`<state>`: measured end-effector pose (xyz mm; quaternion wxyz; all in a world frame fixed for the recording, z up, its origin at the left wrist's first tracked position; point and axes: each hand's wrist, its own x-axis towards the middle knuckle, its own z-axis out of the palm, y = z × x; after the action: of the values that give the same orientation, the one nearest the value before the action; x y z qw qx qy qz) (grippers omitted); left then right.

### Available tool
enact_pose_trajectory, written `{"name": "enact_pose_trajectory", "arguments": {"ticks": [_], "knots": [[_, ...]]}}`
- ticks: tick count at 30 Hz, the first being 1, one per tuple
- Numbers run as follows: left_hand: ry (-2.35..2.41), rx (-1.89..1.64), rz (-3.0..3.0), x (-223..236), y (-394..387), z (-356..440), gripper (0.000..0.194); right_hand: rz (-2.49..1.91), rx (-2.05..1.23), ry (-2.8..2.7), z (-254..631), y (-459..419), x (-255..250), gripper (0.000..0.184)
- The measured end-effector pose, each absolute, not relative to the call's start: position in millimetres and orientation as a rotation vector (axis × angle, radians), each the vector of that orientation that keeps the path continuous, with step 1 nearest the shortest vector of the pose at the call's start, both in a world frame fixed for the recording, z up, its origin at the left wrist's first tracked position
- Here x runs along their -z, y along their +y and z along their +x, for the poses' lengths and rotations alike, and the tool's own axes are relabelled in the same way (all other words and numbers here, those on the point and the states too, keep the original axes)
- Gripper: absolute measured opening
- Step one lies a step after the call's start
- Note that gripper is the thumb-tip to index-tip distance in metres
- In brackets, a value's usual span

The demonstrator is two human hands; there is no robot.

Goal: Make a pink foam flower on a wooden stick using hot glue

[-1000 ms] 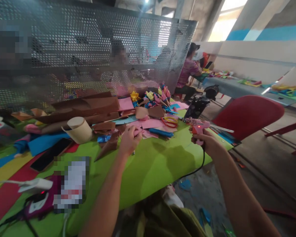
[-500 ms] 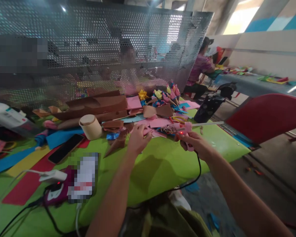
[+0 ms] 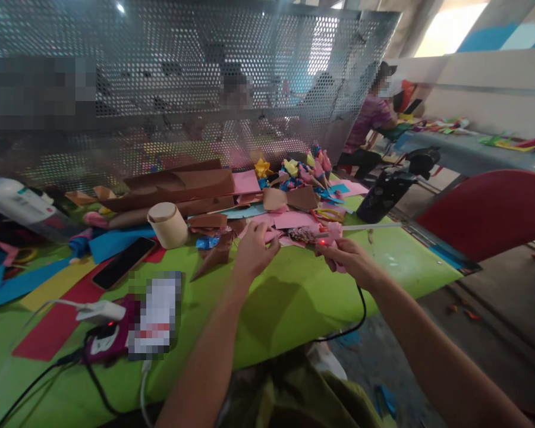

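A perforated metal screen (image 3: 182, 35) stands left of a red chair (image 3: 494, 208).

The glue gun (image 3: 336, 229) in your right hand (image 3: 348, 258) looks like smooth pink plastic; the pink piece (image 3: 271, 235) in your left hand (image 3: 255, 247) looks like matt paper. Your green tabletop (image 3: 396, 255) is smooth, with a soft sheen. The brown paper (image 3: 191, 183) ahead of you is matt; the phone (image 3: 123, 263) at your left, dark and glossy. Behind stands a perforated screen (image 3: 160, 35) of grey metal.
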<state>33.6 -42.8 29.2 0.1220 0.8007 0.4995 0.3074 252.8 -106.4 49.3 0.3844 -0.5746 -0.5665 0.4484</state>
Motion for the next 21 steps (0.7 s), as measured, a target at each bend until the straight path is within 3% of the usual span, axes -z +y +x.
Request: {"name": "enact_pose_trajectory", "arguments": {"ticks": [21], "knots": [[1.414, -0.92, 2.38, -26.7, -41.7, 33.9, 0.014, -1.458, -1.096, -1.452, 249.7, -106.7, -46.5, 0.051]]}}
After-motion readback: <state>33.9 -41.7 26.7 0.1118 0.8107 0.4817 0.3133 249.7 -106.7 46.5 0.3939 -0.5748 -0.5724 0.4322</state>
